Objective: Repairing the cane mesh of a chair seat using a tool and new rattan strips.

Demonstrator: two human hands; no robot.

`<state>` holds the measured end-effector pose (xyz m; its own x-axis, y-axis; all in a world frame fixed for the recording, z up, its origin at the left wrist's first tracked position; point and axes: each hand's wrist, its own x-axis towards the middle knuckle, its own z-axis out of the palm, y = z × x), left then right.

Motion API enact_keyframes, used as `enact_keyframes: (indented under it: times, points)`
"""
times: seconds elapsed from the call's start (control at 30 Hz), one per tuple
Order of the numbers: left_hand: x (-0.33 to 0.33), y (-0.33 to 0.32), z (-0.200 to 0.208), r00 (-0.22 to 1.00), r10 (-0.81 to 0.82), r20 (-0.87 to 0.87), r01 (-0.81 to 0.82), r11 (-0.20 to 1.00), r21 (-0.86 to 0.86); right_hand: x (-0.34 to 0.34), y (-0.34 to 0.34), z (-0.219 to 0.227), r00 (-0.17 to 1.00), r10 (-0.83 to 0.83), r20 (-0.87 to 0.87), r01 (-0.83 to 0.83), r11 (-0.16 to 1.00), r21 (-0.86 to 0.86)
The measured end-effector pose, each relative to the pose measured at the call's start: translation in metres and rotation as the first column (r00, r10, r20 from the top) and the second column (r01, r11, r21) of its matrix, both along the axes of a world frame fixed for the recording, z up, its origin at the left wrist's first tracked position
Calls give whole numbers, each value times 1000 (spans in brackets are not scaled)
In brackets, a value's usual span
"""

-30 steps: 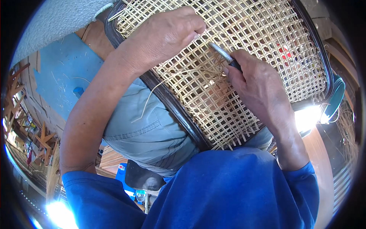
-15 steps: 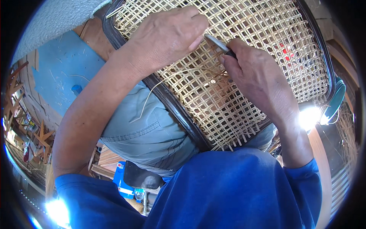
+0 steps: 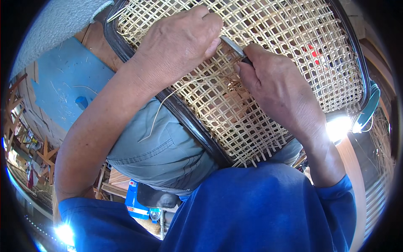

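Cane webbing point(image 3: 268, 105) in its dark frame point(image 3: 189, 122) lies tilted across the lap, directly under both hands; left hand point(image 3: 176, 46) curled, fingertips pressing the weave, right hand point(image 3: 277, 88) closed on a metal tool point(image 3: 233, 45) angled up-left toward the left fingertips.

1. a woven cane panel point(image 3: 268, 84) in a dark curved frame point(image 3: 184, 113) lies tilted across the person's lap.
2. the left hand point(image 3: 176, 42) rests knuckles-up on the weave, fingers curled at the panel's upper part.
3. the right hand point(image 3: 277, 88) holds a thin metal tool point(image 3: 231, 45), its tip just beside the left fingertips.
4. a loose cane strand point(image 3: 157, 117) trails from the weave over the frame onto grey trousers point(image 3: 159, 151).
5. a blue sheet point(image 3: 67, 84) lies on the floor at left.
6. a bright lamp point(image 3: 338, 126) glares beside the right wrist.
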<state>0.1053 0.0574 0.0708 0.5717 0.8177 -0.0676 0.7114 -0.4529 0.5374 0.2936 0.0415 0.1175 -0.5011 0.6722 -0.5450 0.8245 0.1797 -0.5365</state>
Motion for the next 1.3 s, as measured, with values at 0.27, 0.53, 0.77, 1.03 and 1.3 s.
enact_keyframes:
  times: [0.27,0.53,0.77,1.03,1.3]
  points:
    - [-8,-5,14,996,36,-84,-34,999,25,-3,-14,10,996,-81,-34,83,995,47]
    - [-19,-97,139,845,511,159,-198,576,-793,20,-93,67,893,-416,-171,367,894,-257]
    - [22,-193,114,654,757,10,-221,203,-954,9,-138,69,933,-264,-244,206,949,-240]
    - [35,-210,100,326,914,240,-254,329,-910,-12,-150,58,898,-88,-432,16,986,-166]
    - [-15,-193,48,-297,920,254,-153,217,-964,-27,-54,0,969,-72,-237,160,912,378]
